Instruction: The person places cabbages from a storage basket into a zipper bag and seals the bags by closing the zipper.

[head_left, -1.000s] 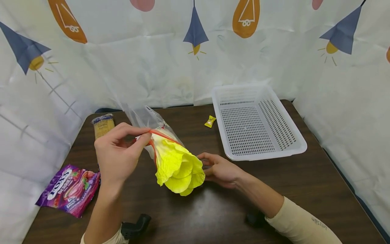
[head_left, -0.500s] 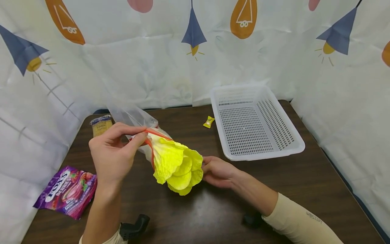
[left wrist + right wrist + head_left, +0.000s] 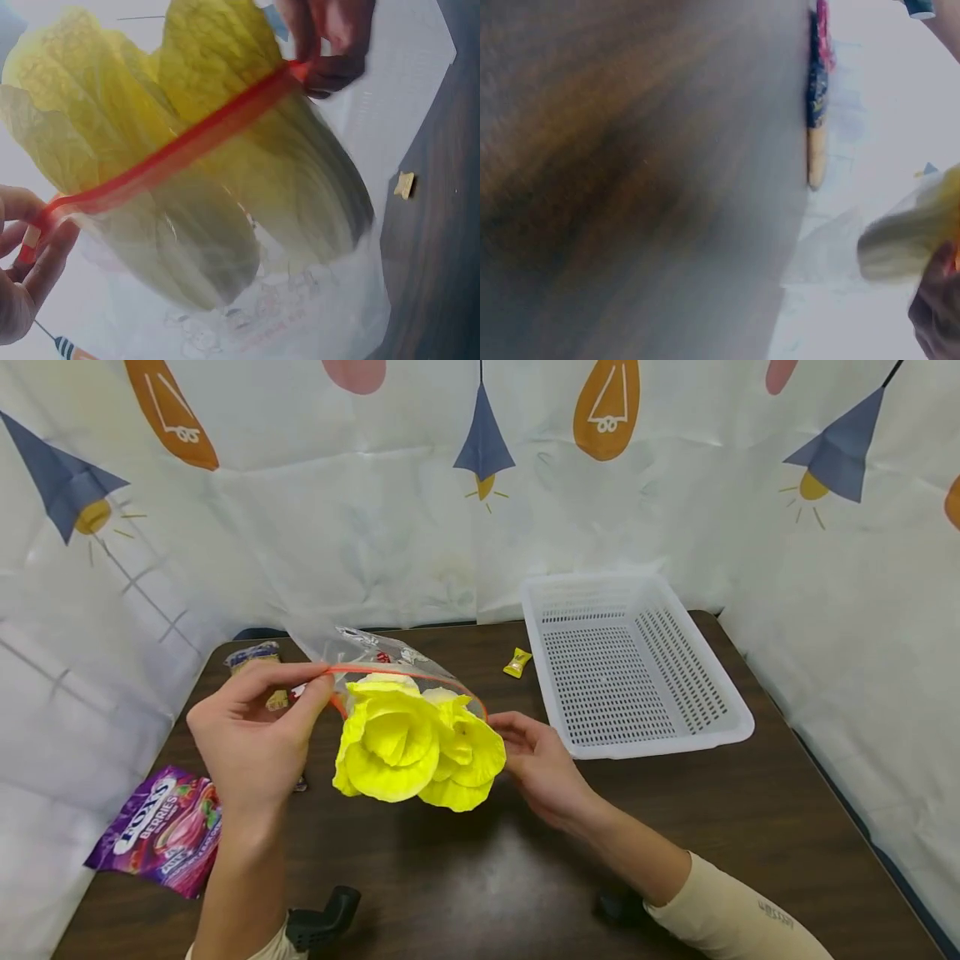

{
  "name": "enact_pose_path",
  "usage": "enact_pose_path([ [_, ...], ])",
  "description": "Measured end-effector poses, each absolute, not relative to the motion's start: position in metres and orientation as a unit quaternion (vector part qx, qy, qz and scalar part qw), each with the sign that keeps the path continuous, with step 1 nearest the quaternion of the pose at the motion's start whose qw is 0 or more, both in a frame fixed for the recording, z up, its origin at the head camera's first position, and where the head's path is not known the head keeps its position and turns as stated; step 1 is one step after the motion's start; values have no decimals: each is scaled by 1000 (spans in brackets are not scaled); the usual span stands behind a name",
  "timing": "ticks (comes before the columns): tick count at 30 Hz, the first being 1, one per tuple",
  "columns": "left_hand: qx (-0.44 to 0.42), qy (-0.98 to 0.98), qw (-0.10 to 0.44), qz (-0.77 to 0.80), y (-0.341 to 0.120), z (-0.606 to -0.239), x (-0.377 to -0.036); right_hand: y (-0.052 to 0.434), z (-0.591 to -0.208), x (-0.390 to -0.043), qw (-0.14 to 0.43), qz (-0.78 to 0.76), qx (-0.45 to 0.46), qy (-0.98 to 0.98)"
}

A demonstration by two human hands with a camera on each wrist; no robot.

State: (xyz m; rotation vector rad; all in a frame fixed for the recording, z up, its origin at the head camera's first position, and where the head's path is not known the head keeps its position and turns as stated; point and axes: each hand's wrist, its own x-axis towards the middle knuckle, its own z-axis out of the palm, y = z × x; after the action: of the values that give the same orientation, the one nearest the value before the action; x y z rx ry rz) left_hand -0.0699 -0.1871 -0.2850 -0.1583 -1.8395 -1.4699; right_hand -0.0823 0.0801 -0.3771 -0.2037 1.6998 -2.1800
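Note:
Two yellow-leaved napa cabbages, a left one (image 3: 393,739) and a right one (image 3: 465,756), poke leaf-first out of a clear zip bag (image 3: 367,646) with a red zip strip. In the head view the bag is held up over the table, its mouth spread. My left hand (image 3: 251,735) pinches the strip's left end between thumb and fingers. At the other end, my right hand (image 3: 543,768) grips the red edge beside the right cabbage. The left wrist view shows pale cabbage bases (image 3: 202,262) inside the bag, with both hands on the strip.
A white perforated basket (image 3: 615,681) stands at the back right, with a small yellow-wrapped candy (image 3: 517,662) to its left. On the left lie a purple Fox's Berries bag (image 3: 161,831) and a yellowish packet (image 3: 253,653), partly hidden by my left hand. Printed cloth surrounds the table.
The bag's mouth has spread wider and turned, so both cabbages now show. My left hand has moved left; my right hand has risen slightly and now grips the strip's right end.

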Motion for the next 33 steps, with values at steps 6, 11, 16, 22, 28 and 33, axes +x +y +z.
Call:
enact_pose_path([
  [6, -54, -705, 379, -597, -193, -289, -73, 82, -366, -83, 8, -716, -139, 684],
  [11, -24, -731, 355, -582, -198, -292, -74, 87, -354, -88, -89, -690, -173, 697],
  [16, -7, -771, 353, -530, -201, -294, -77, 91, -339, -99, -126, -683, -190, 694],
  [22, -5, -803, 346, -485, -200, -294, -84, 95, -324, -112, -125, -687, -186, 691],
  [28, 20, -824, 318, -469, -202, -292, -92, 98, -312, -119, -131, -695, -187, 682],
  [33, 30, -836, 304, -457, -202, -289, -98, 98, -307, -125, -130, -693, -196, 682],
])
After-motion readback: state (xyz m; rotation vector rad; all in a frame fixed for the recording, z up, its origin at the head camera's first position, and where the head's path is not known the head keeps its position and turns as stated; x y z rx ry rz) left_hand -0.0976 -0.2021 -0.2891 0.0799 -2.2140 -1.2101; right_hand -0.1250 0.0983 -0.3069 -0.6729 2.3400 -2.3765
